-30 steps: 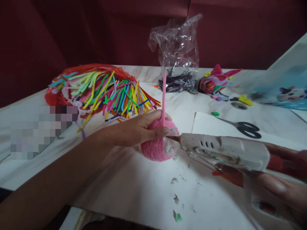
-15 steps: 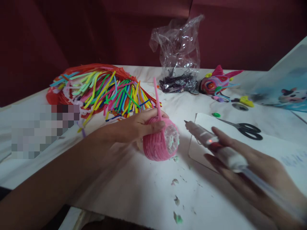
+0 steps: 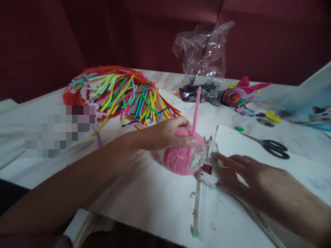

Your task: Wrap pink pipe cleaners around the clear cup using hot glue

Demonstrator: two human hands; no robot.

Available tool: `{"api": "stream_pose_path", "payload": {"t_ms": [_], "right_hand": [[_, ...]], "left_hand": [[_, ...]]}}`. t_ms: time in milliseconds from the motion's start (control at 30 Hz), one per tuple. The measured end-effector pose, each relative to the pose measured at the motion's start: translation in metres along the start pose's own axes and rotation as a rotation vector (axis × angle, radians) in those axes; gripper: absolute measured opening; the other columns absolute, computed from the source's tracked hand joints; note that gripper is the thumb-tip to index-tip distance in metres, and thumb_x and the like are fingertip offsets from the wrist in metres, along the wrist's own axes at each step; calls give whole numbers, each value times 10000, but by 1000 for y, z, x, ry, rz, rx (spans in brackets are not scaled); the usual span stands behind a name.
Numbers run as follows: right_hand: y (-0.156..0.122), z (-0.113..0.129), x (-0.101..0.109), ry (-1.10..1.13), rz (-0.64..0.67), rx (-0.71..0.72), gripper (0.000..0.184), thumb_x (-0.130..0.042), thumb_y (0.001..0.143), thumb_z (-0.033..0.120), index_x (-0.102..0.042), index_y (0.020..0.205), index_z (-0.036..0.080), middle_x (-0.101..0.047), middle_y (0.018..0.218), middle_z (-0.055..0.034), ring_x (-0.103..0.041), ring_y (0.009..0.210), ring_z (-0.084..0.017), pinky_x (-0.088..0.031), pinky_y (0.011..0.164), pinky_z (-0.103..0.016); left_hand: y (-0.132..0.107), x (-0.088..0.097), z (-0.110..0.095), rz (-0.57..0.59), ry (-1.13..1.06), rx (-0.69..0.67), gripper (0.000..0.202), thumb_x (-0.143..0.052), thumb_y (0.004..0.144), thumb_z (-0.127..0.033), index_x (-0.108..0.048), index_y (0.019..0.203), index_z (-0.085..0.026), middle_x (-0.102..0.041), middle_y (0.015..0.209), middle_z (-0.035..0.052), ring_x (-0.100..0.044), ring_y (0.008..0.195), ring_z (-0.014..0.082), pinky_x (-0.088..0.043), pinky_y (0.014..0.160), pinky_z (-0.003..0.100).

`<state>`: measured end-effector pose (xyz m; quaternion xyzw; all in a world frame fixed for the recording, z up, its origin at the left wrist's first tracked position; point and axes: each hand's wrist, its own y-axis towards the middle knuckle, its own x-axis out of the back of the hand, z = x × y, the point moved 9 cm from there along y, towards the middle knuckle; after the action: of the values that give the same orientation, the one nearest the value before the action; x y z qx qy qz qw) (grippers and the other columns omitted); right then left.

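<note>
My left hand (image 3: 165, 134) is closed round a ball wrapped in pink pipe cleaner (image 3: 178, 160), holding it just above the white table (image 3: 144, 193). A loose pink pipe cleaner end (image 3: 196, 106) sticks up from the ball under my thumb. The ball's clear open side faces right. A white glue gun (image 3: 208, 162) lies on the table right beside that side, its glue stick (image 3: 196, 206) pointing toward me. My right hand (image 3: 248, 172) rests on the gun with its fingers stretched out flat.
A heap of coloured pipe cleaners (image 3: 124, 96) lies at the back left. A clear plastic bag (image 3: 204, 58) stands behind, beside a colourful craft figure (image 3: 239, 94). Black scissors (image 3: 274, 148) lie on a white sheet (image 3: 258, 144); a green button (image 3: 239, 128) is nearby.
My right hand took the glue gun's tip away from the ball and laid the gun down on the table beside it. My left hand kept hold of the ball and tilted the loose end.
</note>
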<state>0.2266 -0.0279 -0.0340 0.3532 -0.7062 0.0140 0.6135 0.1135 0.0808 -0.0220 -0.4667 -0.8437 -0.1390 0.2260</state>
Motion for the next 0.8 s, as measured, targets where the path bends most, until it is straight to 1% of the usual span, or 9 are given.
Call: {"api": "stream_pose_path", "payload": {"t_ms": [33,67,133,200,300,433,533,667,800], "right_hand": [[1,-2,8,16,-2,-9,444,-159,1126,466,-480,1190,165,-377,1068,43,-445,751,-44,-351,525,-179],[3,-2,21,47,-65,-2,463,-136,1134,476,-482,1198,175,-360,1100,35,-455,864,-43,-391,579,-160],[4,-9,36,107,-115,-81,506,-237,1117,548,-513,1224,138,-366,1084,-45,-450,914,-76,-428,625,-126],[4,-18,38,131,-103,-174,592,-314,1081,613,-542,1201,80,-380,998,-113,-446,894,-118,-448,652,-129],[12,-21,29,147,-57,-232,653,-359,1048,664,-562,1162,54,-373,895,-135,-430,874,-148,-466,714,-173],[41,-6,28,286,-100,-88,651,-372,1043,672,-574,1137,59,-373,872,-130,-414,902,-158,-455,798,-218],[61,7,33,390,-133,25,637,-354,1057,665,-578,1121,73,-387,910,-120,-405,944,-161,-428,851,-243],[69,12,37,447,-156,89,542,-353,1085,636,-574,1078,141,-411,968,-36,-420,942,-128,-344,918,-271],[67,9,33,554,-134,89,481,-441,1082,565,-580,966,119,-423,913,5,-442,804,-47,-357,675,-139]], "left_hand": [[-1,0,-1,-12,41,3,426,-569,766,-478,-496,1014,-140,-558,983,52,-547,924,191,-455,771,300],[-2,0,-1,-20,73,6,435,-577,755,-481,-492,1019,-145,-557,1010,56,-547,928,191,-455,773,303],[-2,0,-2,-43,120,19,470,-589,733,-498,-486,1026,-146,-557,1036,64,-545,929,192,-454,781,314],[-2,0,-3,-60,144,28,475,-576,732,-512,-492,1017,-141,-565,1025,68,-542,926,197,-453,782,326],[-2,-2,-3,-69,156,11,436,-575,743,-466,-506,1006,-124,-575,1002,79,-543,933,210,-446,796,343],[-1,-4,0,-77,131,-18,493,-620,717,-441,-484,1069,-124,-582,1048,101,-548,973,221,-432,840,360],[-2,-5,0,-77,136,-36,486,-607,729,-441,-475,1075,-128,-577,1069,102,-548,975,215,-439,819,352],[-4,-3,-1,-67,131,-30,461,-573,735,-509,-513,1001,-137,-587,1006,65,-555,939,190,-447,768,312],[-4,-5,-4,-35,102,-38,477,-556,745,-532,-550,1027,-147,-605,1022,50,-565,960,174,-446,784,281]]}}
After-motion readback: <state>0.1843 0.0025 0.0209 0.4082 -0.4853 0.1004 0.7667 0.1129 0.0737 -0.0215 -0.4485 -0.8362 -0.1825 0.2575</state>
